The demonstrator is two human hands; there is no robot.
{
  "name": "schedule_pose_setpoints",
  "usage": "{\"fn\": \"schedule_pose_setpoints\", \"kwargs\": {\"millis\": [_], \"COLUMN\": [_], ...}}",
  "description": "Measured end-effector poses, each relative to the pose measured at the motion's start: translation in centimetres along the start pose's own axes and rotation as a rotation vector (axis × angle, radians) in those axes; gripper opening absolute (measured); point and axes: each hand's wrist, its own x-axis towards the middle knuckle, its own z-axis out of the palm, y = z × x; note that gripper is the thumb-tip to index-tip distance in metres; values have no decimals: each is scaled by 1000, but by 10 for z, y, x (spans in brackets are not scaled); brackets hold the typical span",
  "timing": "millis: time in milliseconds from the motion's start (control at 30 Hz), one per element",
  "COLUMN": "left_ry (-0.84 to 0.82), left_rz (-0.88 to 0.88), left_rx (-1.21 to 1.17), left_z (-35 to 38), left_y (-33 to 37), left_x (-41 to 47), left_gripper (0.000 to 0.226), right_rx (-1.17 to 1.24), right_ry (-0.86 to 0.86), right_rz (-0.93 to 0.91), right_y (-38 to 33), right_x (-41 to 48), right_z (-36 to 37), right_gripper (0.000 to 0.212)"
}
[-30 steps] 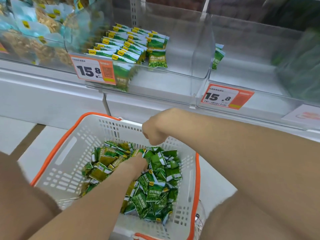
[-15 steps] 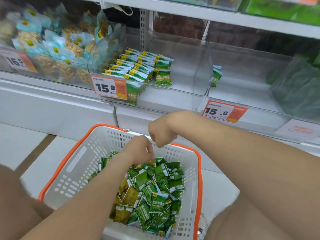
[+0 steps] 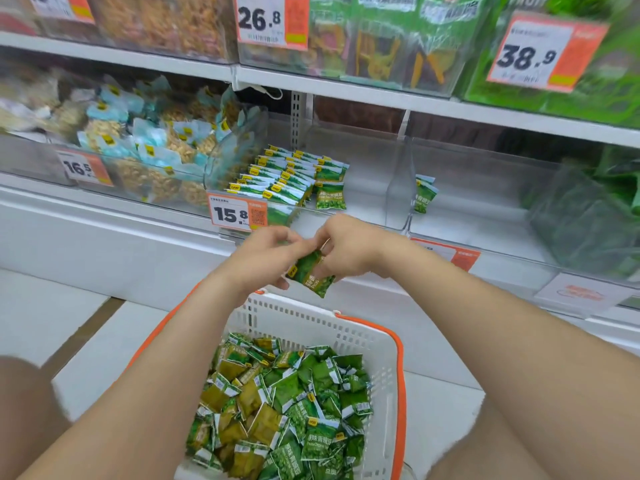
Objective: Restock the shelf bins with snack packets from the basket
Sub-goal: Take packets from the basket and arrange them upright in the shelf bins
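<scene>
Head view: green snack packet (image 3: pixel 311 276) pinched by curled fingers (image 3: pixel 289 239) of left hand (image 3: pixel 265 258) and right hand (image 3: pixel 348 249), above basket (image 3: pixel 346 336).

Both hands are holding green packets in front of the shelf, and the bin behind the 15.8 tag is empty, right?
Not empty: the head view shows the bin behind the 15.8 tag with stocked rows along its left side. The left hand and right hand do hold green packets.

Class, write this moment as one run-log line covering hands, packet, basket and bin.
left hand: holds green packet | right hand: holds green packet | green packet: above basket | bin: partly stocked
</scene>
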Motion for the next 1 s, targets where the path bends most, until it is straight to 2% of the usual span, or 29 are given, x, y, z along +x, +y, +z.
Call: {"fn": "schedule_pose_setpoints", "kwargs": {"millis": [67,100,267,433,500,633,700,833,933,1000], "left_ry": [121,160,289,466,573,730,653,352,210,112], "left_rz": [39,65,182,318,386,498,525,382,301,252], "left_rx": [-132,-195,-280,-206,-91,254,478,971,1086,1141], "left_z": [-2,-2,1,-5,-3,-5,-10,-14,-23,-30], "left_y": [3,4,4,9,17,30,36,56,63,65], "left_x": [0,0,1,12,18,36,47,61,73,81], "left_gripper": [17,17,27,26,19,17,21,23,28,36], "right_rx": [306,422,613,741,682,681,548,358,382,443], "right_ry": [-1,-11,-31,30,184,635,754,727,662,623], "right_rz": [64,87,65,-30,-56,9,84,222,334,402], "right_y": [3,4,-1,-10,-14,-9,3,26,37,44], "right_x": [0,0,-5,0,6,40,58,94,116,130], "right_z": [-2,-4,-9,-16,-21,-31,-33,-35,-40,-43], "right_gripper": [18,17,9,40,35,32,30,34,30,36]}}
